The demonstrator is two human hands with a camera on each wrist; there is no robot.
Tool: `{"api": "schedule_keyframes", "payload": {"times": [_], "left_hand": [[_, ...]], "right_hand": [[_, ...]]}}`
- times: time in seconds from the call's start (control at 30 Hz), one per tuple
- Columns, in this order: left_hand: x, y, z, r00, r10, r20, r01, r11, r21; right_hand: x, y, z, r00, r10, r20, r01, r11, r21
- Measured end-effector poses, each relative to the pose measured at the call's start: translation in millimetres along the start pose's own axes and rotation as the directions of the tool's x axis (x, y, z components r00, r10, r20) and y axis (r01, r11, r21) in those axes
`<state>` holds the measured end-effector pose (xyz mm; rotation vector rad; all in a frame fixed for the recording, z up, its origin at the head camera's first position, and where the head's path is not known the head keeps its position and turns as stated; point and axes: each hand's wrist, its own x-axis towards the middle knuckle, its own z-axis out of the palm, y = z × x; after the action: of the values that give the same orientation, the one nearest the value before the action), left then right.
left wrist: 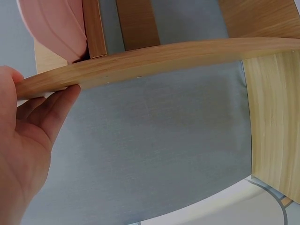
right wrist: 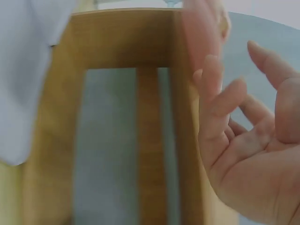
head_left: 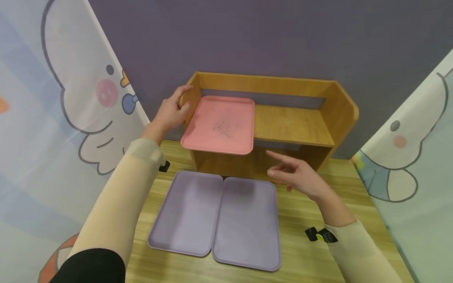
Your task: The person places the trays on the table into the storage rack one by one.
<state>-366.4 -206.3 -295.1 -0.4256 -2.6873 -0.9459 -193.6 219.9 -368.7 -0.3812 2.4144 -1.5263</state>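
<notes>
A two-tier wooden desk shelf [head_left: 290, 124] stands against the grey back wall. On the left of its upper board lies a pink tray [head_left: 221, 135] with a faint plant print, its front edge sticking out past the board. My left hand [head_left: 169, 113] grips the shelf's left side panel, thumb on one face and fingers on the other, as the left wrist view shows along the panel edge [left wrist: 154, 58]. To the right of the pink tray's front corner my right hand [head_left: 297, 177] hovers with index finger extended and the others loosely bent, holding nothing.
Two lilac trays, the left one [head_left: 189, 212] and the right one [head_left: 245, 224], lie side by side on the wood-grain table [head_left: 301, 259] before the shelf. Cartoon-printed curtains [head_left: 88, 78] hang at both sides. Black straps circle both wrists.
</notes>
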Motion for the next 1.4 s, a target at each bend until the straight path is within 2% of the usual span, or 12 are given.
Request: {"api": "schedule_keyframes", "payload": {"times": [0.17,0.37,0.47,0.63,0.8,0.97,1.07,1.2,1.3,1.4], "left_hand": [[-1.2,-0.9,-4.3,1.0,0.007,-0.006,-0.007,1.0,-0.004],[0.0,-5.0,-5.1,1.0,0.003,-0.012,-0.003,1.0,-0.003],[0.6,-7.6,-5.1,1.0,-0.003,-0.004,0.003,1.0,-0.005],[1.7,-11.5,-5.1,1.0,-0.003,-0.008,0.003,1.0,-0.005],[1.5,-14.4,-5.6,1.0,0.003,-0.018,-0.003,1.0,0.008],[0.5,-15.9,-6.0,0.999,0.014,-0.028,-0.014,1.0,0.019],[0.4,-16.5,-5.9,0.999,0.017,-0.036,-0.017,1.0,0.023],[0.7,-16.4,-6.1,0.999,0.015,-0.035,-0.014,1.0,0.022],[1.7,-16.2,-6.4,0.999,0.012,-0.031,-0.012,1.0,0.026],[1.6,-16.0,-7.0,0.999,0.013,-0.035,-0.012,1.0,0.025]], "right_hand": [[-31.7,51.3,20.7,0.994,-0.041,0.097,0.038,0.999,0.029],[-59.0,110.2,48.3,0.979,0.005,0.205,-0.011,1.0,0.028],[-66.2,133.6,57.6,0.976,0.019,0.215,-0.024,0.999,0.021],[-72.2,160.0,69.7,0.979,-0.006,0.202,0.01,1.0,-0.022],[-75.1,170.7,85.6,0.98,-0.003,0.198,0.027,0.993,-0.117],[-74.2,168.3,100.4,0.991,-0.01,0.133,0.049,0.955,-0.294],[-72.6,165.6,103.6,0.994,-0.004,0.107,0.039,0.943,-0.329],[-70.4,163.4,104.3,0.994,0.032,0.107,-0.004,0.968,-0.25],[-69.1,164.2,103.9,0.989,0.071,0.131,-0.054,0.99,-0.128],[-68.8,165.8,102.2,0.98,0.089,0.179,-0.09,0.996,-0.003]]}}
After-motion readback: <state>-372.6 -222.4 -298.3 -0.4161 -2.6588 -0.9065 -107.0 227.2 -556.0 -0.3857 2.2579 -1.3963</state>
